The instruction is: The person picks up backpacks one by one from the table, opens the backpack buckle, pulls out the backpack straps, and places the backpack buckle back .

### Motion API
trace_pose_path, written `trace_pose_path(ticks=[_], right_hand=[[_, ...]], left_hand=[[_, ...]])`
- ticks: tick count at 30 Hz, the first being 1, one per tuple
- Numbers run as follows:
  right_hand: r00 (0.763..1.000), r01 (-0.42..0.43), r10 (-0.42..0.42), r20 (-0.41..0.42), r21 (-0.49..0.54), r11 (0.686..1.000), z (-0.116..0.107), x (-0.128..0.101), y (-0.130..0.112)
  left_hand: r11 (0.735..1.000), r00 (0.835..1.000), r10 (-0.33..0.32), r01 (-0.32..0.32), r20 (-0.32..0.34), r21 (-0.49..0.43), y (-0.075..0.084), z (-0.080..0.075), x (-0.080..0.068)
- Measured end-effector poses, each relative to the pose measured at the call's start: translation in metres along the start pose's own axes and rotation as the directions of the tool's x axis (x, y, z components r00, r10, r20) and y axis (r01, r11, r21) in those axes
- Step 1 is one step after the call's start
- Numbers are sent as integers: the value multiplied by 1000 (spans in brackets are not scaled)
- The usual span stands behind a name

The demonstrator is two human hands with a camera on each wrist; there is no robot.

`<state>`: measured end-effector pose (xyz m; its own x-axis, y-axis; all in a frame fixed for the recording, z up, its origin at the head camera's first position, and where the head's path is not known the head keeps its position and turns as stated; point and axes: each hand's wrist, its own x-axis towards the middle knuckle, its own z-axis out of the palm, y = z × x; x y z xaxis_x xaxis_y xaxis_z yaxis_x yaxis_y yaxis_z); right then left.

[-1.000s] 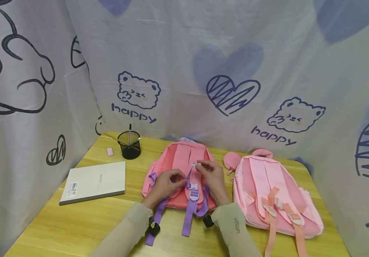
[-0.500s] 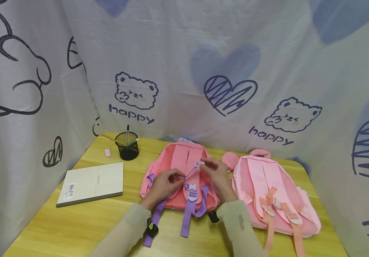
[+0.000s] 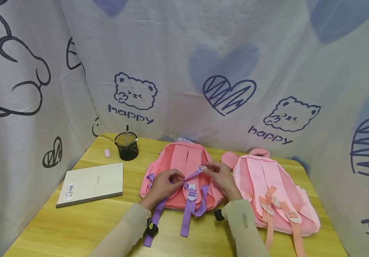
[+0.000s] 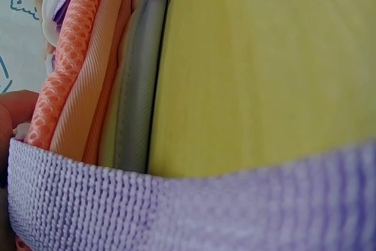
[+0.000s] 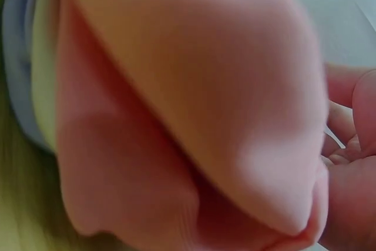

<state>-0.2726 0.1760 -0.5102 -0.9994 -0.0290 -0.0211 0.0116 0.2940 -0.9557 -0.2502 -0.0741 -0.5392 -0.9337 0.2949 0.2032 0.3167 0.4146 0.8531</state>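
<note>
A coral-pink backpack (image 3: 179, 157) lies back side up on the table, with purple webbing straps. Over its lower part, my left hand (image 3: 161, 185) pinches a short purple strap (image 3: 191, 175) between thumb and fingertips. At the strap's other end, my right hand (image 3: 222, 177) pinches a white plastic buckle piece (image 3: 202, 169). Just below sits another white buckle (image 3: 190, 186) on a shoulder strap, untouched. In the left wrist view a purple strap (image 4: 176, 210) crosses close to the camera, beside the backpack's mesh edge (image 4: 64, 57). Pink fabric (image 5: 211, 86) hides most of my fingers in the right wrist view.
A lighter pink backpack (image 3: 268, 178) with orange straps lies to the right, a round pink pouch (image 3: 229, 159) beside it. On the left are a cream notebook (image 3: 91, 184), a black mesh pen cup (image 3: 128, 150) and a small pink eraser (image 3: 107, 153). A printed curtain stands behind.
My right hand has moved to the right and a little down with the buckle piece, drawing the purple strap out sideways. My left hand stays nearly in place.
</note>
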Motion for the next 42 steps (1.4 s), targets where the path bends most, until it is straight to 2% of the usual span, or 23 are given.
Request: trace_pose_path(ticks=[9, 26, 42], right_hand=[[1000, 18, -15, 16, -158, 987, -6, -1, 6], [1000, 5, -3, 11, -202, 979, -5, -3, 8], [1000, -11, 14, 15, -176, 984, -6, -7, 5]], left_hand=[[999, 1000, -3, 2, 20, 48, 0, 0, 1], [999, 1000, -3, 2, 22, 32, 1, 0, 0], [1000, 1000, -5, 6, 30, -11, 1, -1, -1]])
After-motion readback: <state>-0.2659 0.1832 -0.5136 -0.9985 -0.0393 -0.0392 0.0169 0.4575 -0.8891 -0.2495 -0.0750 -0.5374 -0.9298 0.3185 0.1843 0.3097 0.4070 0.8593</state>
